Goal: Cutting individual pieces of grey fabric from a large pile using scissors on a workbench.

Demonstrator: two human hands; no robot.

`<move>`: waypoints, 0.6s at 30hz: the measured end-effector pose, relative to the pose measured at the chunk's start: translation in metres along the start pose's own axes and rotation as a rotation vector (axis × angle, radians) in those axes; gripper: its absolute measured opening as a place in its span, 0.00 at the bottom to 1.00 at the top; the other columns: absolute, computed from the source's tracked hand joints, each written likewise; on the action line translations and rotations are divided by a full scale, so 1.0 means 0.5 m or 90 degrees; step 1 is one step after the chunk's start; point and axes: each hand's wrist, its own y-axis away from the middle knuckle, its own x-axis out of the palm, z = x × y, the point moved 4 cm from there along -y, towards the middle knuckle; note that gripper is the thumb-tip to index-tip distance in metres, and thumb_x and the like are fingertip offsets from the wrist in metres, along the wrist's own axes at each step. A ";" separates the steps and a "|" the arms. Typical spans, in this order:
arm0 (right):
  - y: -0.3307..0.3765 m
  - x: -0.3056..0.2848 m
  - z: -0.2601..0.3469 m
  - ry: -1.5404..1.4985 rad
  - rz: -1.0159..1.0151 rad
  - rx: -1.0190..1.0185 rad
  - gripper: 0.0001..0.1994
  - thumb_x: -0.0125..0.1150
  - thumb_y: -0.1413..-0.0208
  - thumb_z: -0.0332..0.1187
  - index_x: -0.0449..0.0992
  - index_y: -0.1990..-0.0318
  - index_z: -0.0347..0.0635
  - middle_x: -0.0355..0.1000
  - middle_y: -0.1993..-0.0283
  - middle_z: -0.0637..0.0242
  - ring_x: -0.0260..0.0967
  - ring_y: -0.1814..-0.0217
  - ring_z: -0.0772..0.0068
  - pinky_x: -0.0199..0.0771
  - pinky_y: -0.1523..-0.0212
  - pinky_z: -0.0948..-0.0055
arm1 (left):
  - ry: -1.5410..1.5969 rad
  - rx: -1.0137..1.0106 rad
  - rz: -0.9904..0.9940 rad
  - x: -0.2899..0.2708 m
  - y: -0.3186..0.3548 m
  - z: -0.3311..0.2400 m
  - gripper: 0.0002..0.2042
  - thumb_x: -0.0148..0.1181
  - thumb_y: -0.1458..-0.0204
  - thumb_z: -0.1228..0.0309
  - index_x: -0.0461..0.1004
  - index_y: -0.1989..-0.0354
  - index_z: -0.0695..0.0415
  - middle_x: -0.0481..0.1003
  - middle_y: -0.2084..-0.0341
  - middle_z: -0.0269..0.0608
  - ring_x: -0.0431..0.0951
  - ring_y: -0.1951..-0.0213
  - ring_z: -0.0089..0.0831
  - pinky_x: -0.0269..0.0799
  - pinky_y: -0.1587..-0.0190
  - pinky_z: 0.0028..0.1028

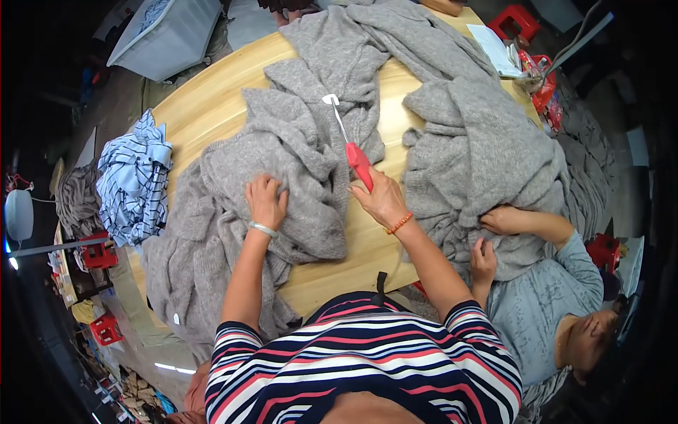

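A soft grey knit garment (247,159) lies heaped on the wooden table in front of me. My left hand (265,202) rests on it, its fingers slightly blurred and bent down against the knit, the thumb apart. My right hand (382,201) is closed round the handle of a red-handled tool (359,164) with a slim metal blade; its exact kind is unclear. The blade points away from me, its tip against a small white label (330,99) on grey knit. A second white label (176,319) shows on the grey knit at the near left.
More grey knits cover the table's far side and right (487,141), where a co-worker's hands (503,220) handle them. Blue striped cloth (134,177) is bunched at the left edge. Beyond stand a white bin (169,39) and a red stool (514,22). Papers (493,49) lie far right.
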 end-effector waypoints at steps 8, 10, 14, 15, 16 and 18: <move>-0.089 0.163 -0.037 0.003 0.051 -0.090 0.18 0.66 0.53 0.36 0.69 0.56 0.39 0.73 0.66 0.45 0.72 0.60 0.39 0.71 0.59 0.50 | -0.100 -0.003 0.246 -0.065 0.143 0.017 0.11 0.63 0.59 0.72 0.75 0.63 0.55 0.74 0.62 0.45 0.72 0.52 0.45 0.59 0.41 0.48; -0.082 0.181 -0.038 0.006 0.116 -0.085 0.18 0.66 0.53 0.35 0.69 0.57 0.38 0.72 0.67 0.45 0.71 0.59 0.40 0.70 0.58 0.52 | -0.139 -0.055 0.306 -0.063 0.183 0.072 0.11 0.61 0.58 0.71 0.76 0.64 0.54 0.75 0.63 0.45 0.73 0.53 0.45 0.61 0.43 0.46; -0.025 0.117 -0.024 -0.021 0.127 -0.069 0.17 0.65 0.53 0.32 0.68 0.57 0.38 0.72 0.60 0.47 0.70 0.55 0.41 0.71 0.56 0.53 | -0.241 -0.132 0.356 -0.069 0.217 0.136 0.10 0.54 0.53 0.72 0.79 0.64 0.54 0.77 0.64 0.48 0.76 0.57 0.47 0.69 0.48 0.43; -0.008 0.100 -0.028 -0.014 0.118 -0.064 0.17 0.65 0.52 0.32 0.69 0.56 0.38 0.71 0.60 0.48 0.70 0.56 0.42 0.71 0.56 0.53 | -0.201 -0.185 0.386 -0.073 0.205 0.135 0.10 0.54 0.53 0.73 0.79 0.63 0.55 0.77 0.64 0.49 0.76 0.57 0.48 0.70 0.50 0.43; 0.010 0.087 -0.028 -0.005 0.107 -0.059 0.17 0.65 0.52 0.31 0.69 0.56 0.39 0.70 0.60 0.49 0.70 0.56 0.42 0.71 0.56 0.54 | -0.160 -0.235 0.413 -0.079 0.191 0.129 0.11 0.54 0.53 0.73 0.78 0.62 0.55 0.77 0.64 0.50 0.76 0.58 0.49 0.71 0.52 0.43; 0.027 0.085 -0.026 -0.016 0.095 -0.079 0.18 0.67 0.53 0.31 0.69 0.55 0.40 0.70 0.60 0.50 0.70 0.57 0.43 0.70 0.57 0.54 | -0.114 -0.214 0.412 -0.105 0.153 0.086 0.11 0.53 0.51 0.73 0.77 0.60 0.58 0.77 0.64 0.52 0.76 0.57 0.49 0.72 0.52 0.43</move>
